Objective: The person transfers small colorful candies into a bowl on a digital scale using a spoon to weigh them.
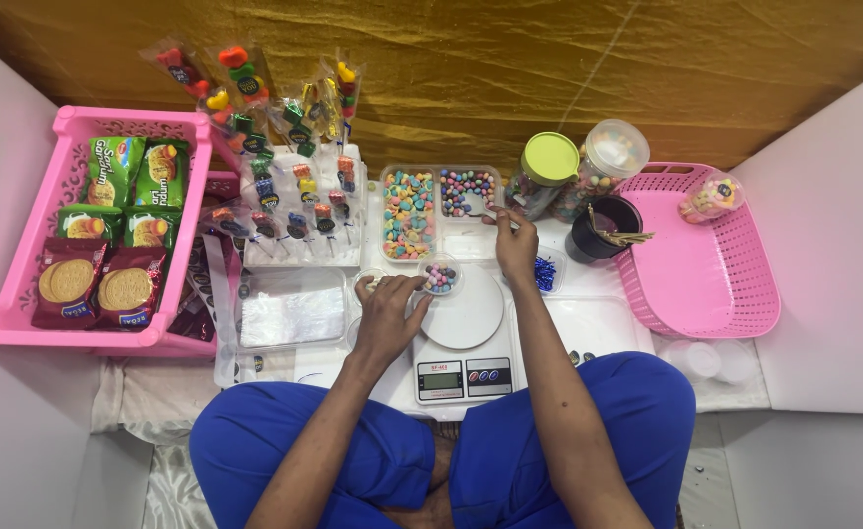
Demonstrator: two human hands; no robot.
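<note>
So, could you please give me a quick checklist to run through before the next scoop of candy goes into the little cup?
1. Small cup sits at the back rim of the white scale, steadied by the left hand: ok.
2. Cup has candy in it: ok.
3. Right hand holds a spoon at the candy tray: ok.
4. Spoon loaded: cannot tell.
5. Scale display reading: cannot tell.
6. Pink basket to the right has room: ok.
</note>
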